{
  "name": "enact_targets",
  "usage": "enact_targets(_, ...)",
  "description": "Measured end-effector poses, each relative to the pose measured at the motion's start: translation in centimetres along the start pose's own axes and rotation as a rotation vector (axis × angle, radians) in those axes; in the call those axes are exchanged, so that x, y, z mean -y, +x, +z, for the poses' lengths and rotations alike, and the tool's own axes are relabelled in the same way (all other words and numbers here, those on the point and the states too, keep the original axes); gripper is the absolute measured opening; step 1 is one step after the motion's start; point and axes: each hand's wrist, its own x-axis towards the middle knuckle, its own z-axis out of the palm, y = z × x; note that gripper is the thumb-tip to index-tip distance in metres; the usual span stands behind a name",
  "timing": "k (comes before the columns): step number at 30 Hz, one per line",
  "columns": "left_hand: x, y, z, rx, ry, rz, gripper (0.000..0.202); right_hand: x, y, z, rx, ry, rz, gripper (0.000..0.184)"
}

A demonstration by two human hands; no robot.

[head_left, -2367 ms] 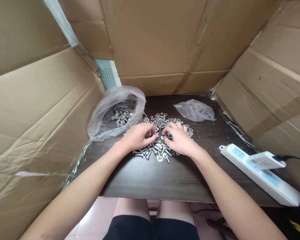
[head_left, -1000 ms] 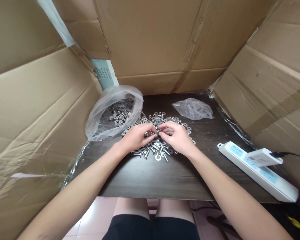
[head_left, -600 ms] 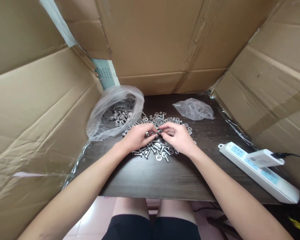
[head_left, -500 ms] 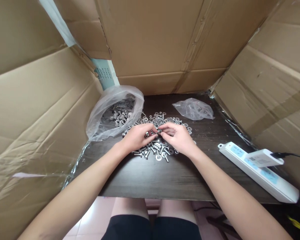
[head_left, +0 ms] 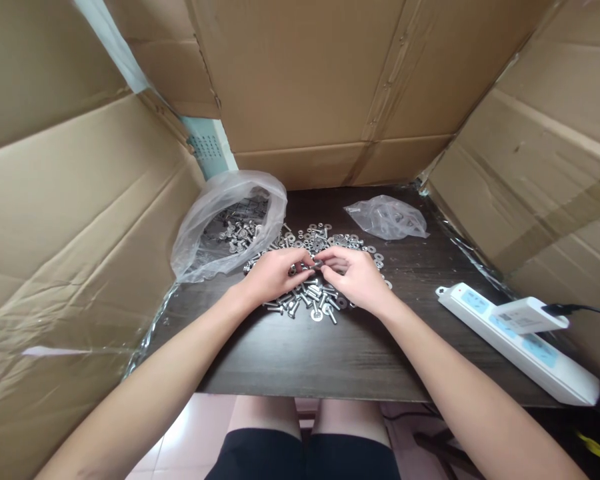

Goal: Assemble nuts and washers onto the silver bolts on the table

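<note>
Both hands meet above a heap of metal hardware, fingertips nearly touching. My left hand [head_left: 285, 268] pinches one end of a small metal fastener [head_left: 317, 265], and my right hand [head_left: 353, 272] grips its other end. It looks like a bolt, but the fingers cover much of it, and I cannot tell whether a nut or washer is on it. Loose bolts [head_left: 325, 295] lie just below the hands. Flat washers [head_left: 371, 251] and small nuts are spread behind and to the right. A washer [head_left: 317, 313] rests at the near edge of the heap.
An open clear plastic bag [head_left: 190, 250] with bolts inside stands at left. Another clear bag [head_left: 387, 219] lies at the back right. A white power strip [head_left: 525, 353] with a plugged-in adapter [head_left: 533, 317] runs along the right. Cardboard walls [head_left: 310, 80] enclose the dark table [head_left: 300, 360].
Both hands stay in nearly the same place. The fingers have shifted slightly around the small fastener, which now sits at a slightly different angle.
</note>
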Motion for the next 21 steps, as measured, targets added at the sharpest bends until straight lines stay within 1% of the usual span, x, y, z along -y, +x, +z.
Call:
enact_targets(3,0.06,-0.01,-0.04,-0.007,-0.007,-0.006,0.010,-0.05,-0.03,-0.05,-0.016,-0.073,-0.059,0.024)
enact_targets(8,0.09,-0.03,-0.12,-0.016,0.000,-0.017,0.009,-0.58,0.10,-0.07,-0.063,-0.212,-0.166,0.025)
enact_targets(15,0.04,-0.03,-0.08,-0.038,-0.012,-0.027,0.009,-0.67,0.11,0.03,-0.093,-0.261,-0.250,0.026)
enact_targets(21,-0.08,0.04,0.02,-0.060,-0.056,-0.068,0.009,-0.61,0.07,0.04,-0.073,-0.280,-0.313,0.026)
